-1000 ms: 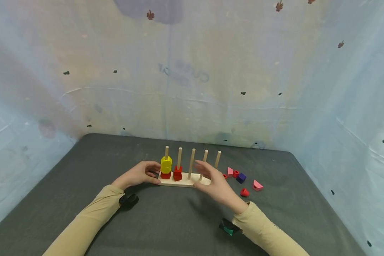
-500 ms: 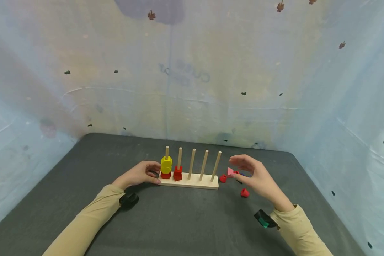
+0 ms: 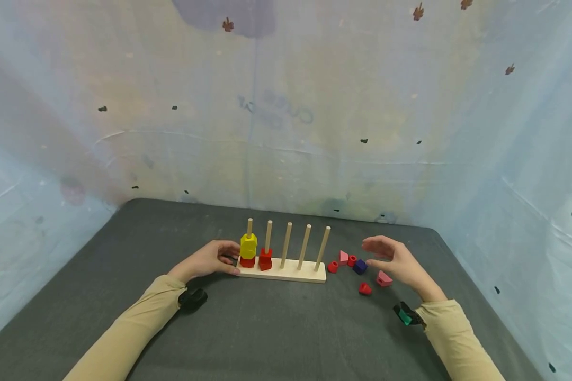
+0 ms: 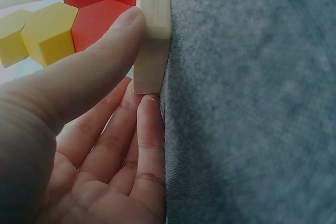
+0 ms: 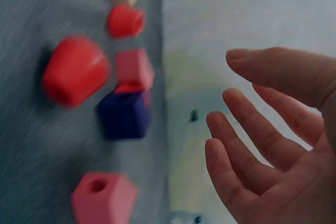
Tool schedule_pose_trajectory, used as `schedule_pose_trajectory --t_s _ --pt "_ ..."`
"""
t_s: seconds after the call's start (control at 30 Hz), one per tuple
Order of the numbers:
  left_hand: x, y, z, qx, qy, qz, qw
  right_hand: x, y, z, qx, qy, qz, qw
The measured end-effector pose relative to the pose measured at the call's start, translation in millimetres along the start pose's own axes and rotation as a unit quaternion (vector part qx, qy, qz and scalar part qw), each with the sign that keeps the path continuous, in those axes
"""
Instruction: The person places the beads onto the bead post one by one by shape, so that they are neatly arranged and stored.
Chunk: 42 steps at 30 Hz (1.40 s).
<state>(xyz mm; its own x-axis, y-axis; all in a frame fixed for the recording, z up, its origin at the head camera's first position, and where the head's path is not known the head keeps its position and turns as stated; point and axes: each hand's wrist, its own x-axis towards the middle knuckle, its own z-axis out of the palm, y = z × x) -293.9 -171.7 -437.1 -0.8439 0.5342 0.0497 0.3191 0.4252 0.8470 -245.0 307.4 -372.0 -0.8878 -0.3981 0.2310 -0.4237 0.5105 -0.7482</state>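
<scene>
A wooden peg board (image 3: 299, 272) with several upright pegs stands on the dark table. My left hand (image 3: 209, 260) holds its left end, thumb on the front edge and fingertips at the end face in the left wrist view. On the leftmost peg, yellow blocks (image 3: 248, 246) sit over a red one; red blocks (image 3: 265, 259) are stacked on the second peg. My right hand (image 3: 400, 264) hovers with fingers spread and nothing in it, above the loose beads. Nearest it are a dark blue cube (image 5: 124, 115) and a pink block with a hole (image 5: 104, 199).
Right of the board lie a red bead (image 3: 332, 267), a pink block (image 3: 343, 258), another red bead (image 3: 352, 260) and a rounded red bead (image 3: 364, 288). A pale patterned sheet (image 3: 286, 106) hangs behind the table and along its sides.
My right hand has moved from over the board's right pegs to the right, past the loose beads, uncovering the board's right end and the blue cube. My left hand stays put.
</scene>
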Motion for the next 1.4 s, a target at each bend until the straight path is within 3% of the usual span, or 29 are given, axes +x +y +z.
schedule_pose_trajectory --t_s 0.27,0.6,0.87,1.17,1.4 --pt "-0.4 0.8 0.9 0.001 0.002 -0.009 1.0 2.3 25.2 8.0 -0.039 -0.03 -0.006 0.9988" --pt "-0.9 1.1 1.1 0.003 0.002 -0.013 0.9999 7.0 21.3 17.2 -0.081 -0.062 0.011 0.9947" --pt "0.1 -0.1 1.4 0.002 0.004 -0.019 0.9998 11.9 35.0 16.1 -0.099 -0.081 0.019 0.9915" --pt "-0.9 3.1 0.3 -0.008 -0.002 -0.005 1.0 11.0 29.4 12.7 -0.135 -0.098 0.021 0.9857" --pt "-1.0 2.7 -0.1 -0.004 0.0 -0.008 1.0 14.1 6.8 3.3 -0.124 -0.079 -0.021 0.989"
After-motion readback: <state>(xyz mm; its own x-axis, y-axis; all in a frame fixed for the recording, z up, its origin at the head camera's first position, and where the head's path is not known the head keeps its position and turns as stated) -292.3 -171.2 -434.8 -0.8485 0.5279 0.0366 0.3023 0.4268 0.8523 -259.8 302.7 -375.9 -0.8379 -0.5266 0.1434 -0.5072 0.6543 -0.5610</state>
